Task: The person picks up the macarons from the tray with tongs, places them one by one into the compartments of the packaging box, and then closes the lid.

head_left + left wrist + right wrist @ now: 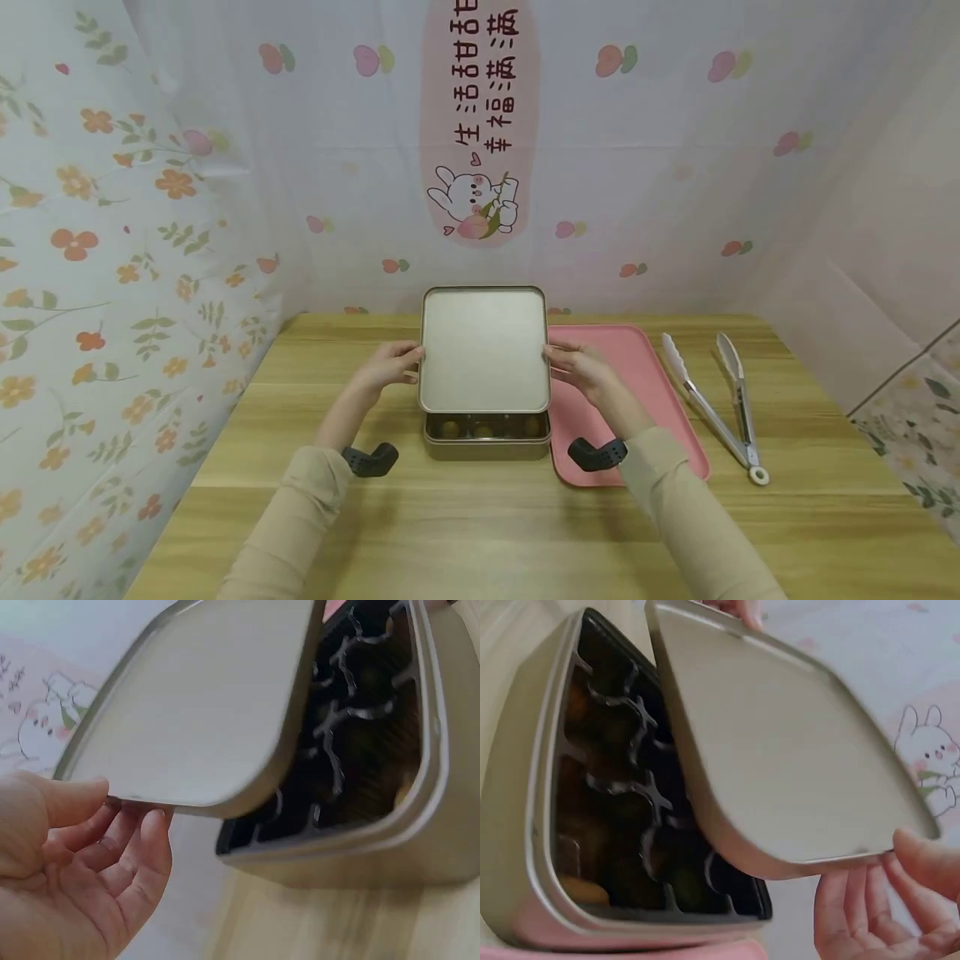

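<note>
A square metal lid (483,348) is tilted up over a matching tin box (487,451), its pale inner side facing me. The left hand (388,367) pinches the lid's left edge, thumb on the face and fingers behind the rim, as the left wrist view shows. On the opposite edge the right hand (585,371) holds it likewise. Below the lid, the box's front part is uncovered. Inside sits a black divider insert (334,724) with curved, glossy walls. Round brownish contents show dimly in its front compartments; the back of the box is hidden behind the lid.
A pink tray (663,408) lies right of the box, partly under the right forearm. Metal tongs (712,417) with pale tips lie spread beside it. The wooden table (465,529) meets a patterned curtain (637,167) at the back.
</note>
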Demonstrator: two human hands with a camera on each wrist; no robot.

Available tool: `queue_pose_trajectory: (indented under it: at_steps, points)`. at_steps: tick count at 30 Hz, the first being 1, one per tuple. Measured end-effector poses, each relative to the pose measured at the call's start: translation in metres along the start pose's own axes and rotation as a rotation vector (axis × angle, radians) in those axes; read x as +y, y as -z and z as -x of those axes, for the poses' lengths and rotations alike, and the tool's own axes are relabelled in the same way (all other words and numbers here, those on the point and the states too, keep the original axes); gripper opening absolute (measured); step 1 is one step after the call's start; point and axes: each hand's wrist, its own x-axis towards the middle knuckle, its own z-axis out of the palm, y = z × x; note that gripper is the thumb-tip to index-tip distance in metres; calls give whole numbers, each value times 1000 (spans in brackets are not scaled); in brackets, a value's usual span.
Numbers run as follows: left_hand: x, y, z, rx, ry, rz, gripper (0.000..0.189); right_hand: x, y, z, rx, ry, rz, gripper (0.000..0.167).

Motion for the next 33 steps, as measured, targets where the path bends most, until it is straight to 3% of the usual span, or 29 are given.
queue_pose_trajectory:
  at_steps: [3,6,13,18,22,24,26,30,33]
  points:
    - [7,-3,0,31,-81,-73,44,-3,5,-1,20,52,27,54]
    - [12,-8,1,97,-208,-137,43,-5,9,0,37,120,63,54]
    - [17,-25,4,305,-578,-265,30,-2,17,4,10,266,-25,55]
    - [12,-32,1,443,-835,-317,24,-1,18,6,-22,286,-142,55]
    - [5,-33,-1,529,-1051,-454,27,-4,15,10,-94,258,-329,38]
    - [3,-33,-1,550,-1127,-515,29,-8,14,15,-124,224,-373,31]
    - [0,-33,-2,552,-1175,-543,32,-12,13,19,-163,176,-450,35]
    - [-7,-32,-3,533,-1232,-548,33,-13,15,22,-209,88,-544,60]
    - [-14,-30,-4,538,-1285,-588,22,-10,17,20,-180,29,-580,40]
